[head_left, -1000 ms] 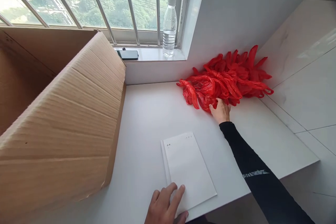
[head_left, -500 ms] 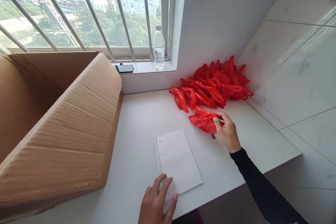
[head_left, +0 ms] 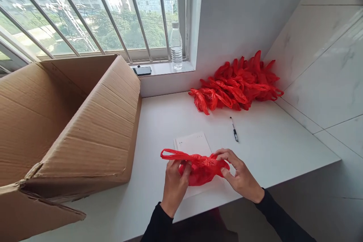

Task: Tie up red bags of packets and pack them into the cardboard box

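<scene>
Both hands hold one tied red plastic bag above the near edge of the white counter. My left hand grips its left side from below, fingers curled on it. My right hand pinches its right side. A loop of the bag sticks out to the left. Under the bag lies a stack of white paper, partly covered. A black pen lies on the counter beyond my right hand. A pile of several tied red bags sits in the far corner against the wall.
A big open cardboard box fills the left side, its flap leaning over the counter. On the windowsill stand a water bottle and a dark phone. Tiled wall rises on the right.
My right hand carried one red bag from the pile to the near edge over the paper. My left hand left the paper and took hold of the bag. The pen is now uncovered.
</scene>
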A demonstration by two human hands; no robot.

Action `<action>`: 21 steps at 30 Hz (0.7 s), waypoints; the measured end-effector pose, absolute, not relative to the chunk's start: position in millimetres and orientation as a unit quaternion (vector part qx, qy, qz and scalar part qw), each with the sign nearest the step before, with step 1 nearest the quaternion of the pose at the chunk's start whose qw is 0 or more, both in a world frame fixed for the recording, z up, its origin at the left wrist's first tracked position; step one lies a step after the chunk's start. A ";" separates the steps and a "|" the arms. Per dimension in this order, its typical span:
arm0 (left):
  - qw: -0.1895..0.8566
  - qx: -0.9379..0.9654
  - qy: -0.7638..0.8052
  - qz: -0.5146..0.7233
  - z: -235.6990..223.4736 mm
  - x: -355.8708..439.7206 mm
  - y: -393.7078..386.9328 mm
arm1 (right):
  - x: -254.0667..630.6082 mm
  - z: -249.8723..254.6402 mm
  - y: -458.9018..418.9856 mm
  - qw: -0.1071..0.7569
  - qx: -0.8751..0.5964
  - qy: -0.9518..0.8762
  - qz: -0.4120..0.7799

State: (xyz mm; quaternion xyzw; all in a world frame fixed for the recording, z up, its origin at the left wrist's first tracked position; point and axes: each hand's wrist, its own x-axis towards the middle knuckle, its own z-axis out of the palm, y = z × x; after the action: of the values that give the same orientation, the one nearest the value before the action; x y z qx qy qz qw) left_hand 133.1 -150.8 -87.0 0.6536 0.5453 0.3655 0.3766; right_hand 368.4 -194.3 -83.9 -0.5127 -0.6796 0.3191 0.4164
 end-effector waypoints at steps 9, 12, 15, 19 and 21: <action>0.357 0.671 0.535 0.369 -85.2 117.9 -168.7 | 356.9 -82.5 -190.0 0.352 -0.544 -0.742 0.168; 0.344 0.660 0.544 0.387 -84.7 107.4 -171.1 | 361.5 -82.8 -193.0 0.379 -0.563 -0.722 0.136; 0.329 0.668 0.531 0.405 -81.6 102.2 -172.3 | 357.9 -81.0 -199.1 0.393 -0.583 -0.689 0.175; 0.325 0.725 0.475 0.378 -69.4 108.3 -165.9 | 344.1 -76.2 -198.6 0.376 -0.596 -0.657 0.269; 0.319 0.749 0.456 0.358 -62.4 112.2 -160.6 | 340.4 -73.7 -195.1 0.360 -0.591 -0.667 0.276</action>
State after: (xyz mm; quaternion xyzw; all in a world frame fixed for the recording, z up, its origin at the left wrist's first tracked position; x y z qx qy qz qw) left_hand 112.2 -160.6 -62.4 0.7493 0.4564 0.3582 0.3192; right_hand 340.4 -195.1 -73.7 -0.5909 -0.6673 0.2755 0.3600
